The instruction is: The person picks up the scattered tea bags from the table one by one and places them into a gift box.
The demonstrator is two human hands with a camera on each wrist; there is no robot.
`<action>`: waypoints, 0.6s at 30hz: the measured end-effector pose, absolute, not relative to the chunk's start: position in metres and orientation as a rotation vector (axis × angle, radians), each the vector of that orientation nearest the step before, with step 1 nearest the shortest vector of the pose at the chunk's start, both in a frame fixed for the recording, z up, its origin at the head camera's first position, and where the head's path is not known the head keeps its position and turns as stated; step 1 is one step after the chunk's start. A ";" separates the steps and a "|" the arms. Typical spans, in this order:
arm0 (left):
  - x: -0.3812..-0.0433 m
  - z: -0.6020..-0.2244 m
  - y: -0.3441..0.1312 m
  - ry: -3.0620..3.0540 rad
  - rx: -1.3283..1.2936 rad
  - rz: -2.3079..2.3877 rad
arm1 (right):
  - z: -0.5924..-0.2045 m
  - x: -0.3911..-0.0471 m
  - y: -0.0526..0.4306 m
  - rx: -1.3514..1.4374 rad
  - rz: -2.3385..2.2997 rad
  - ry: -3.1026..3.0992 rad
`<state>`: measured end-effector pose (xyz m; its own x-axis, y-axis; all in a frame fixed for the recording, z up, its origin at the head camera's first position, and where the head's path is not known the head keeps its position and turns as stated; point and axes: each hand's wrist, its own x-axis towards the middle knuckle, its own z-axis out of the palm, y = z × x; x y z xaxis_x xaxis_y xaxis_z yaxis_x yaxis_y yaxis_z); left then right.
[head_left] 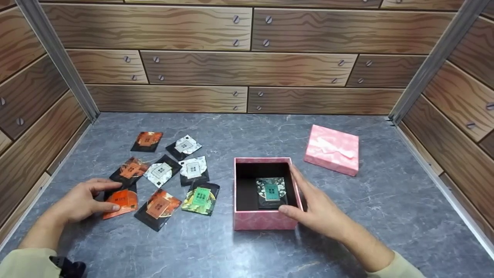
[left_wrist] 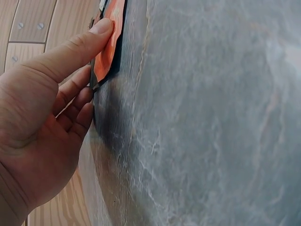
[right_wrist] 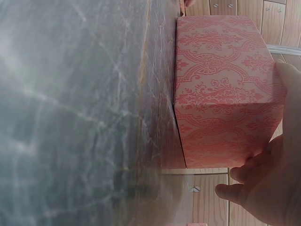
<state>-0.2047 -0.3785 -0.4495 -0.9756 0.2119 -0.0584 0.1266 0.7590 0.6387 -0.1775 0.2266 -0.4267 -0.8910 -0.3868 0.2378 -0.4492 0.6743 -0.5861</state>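
Note:
My left hand (head_left: 87,200) pinches an orange sachet (head_left: 122,200) between thumb and fingers at its left edge. In the left wrist view the thumb lies over the orange sachet (left_wrist: 107,54), with fingertips at its lower edge. Just behind lies a brown-and-black sachet (head_left: 129,172). Against the right wall of an open pink box (head_left: 264,221) rests my right hand (head_left: 322,210), fingers fairly straight and thumb at the front rim. A dark green sachet (head_left: 271,193) is inside the box. The right wrist view shows the box's patterned outer walls (right_wrist: 221,66).
Several other sachets lie at left, including a green one (head_left: 200,197), a white-and-black one (head_left: 193,170) and a brown one (head_left: 158,208). Behind the box to the right sits a pink lid (head_left: 332,148) with a bow. Wood-patterned walls (head_left: 247,69) enclose the grey marbled table (head_left: 185,255).

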 end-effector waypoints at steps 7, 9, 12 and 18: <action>-0.204 -0.449 -0.377 2.841 0.281 0.988 | -0.427 -0.177 0.227 0.690 1.010 -2.796; -0.204 -0.448 -0.377 2.842 0.281 0.989 | -0.427 -0.177 0.227 0.687 1.013 -2.799; -0.204 -0.448 -0.377 2.843 0.272 0.994 | -0.427 -0.177 0.227 0.678 1.017 -2.804; -0.204 -0.447 -0.375 2.881 0.287 0.958 | -0.427 -0.177 0.226 0.673 1.023 -2.808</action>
<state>-0.2040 -0.3750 -0.4474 -0.9781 0.2063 -0.0278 0.1486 0.7852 0.6011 -0.1765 0.2262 -0.4267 -0.9007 -0.3760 0.2177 -0.4280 0.6811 -0.5941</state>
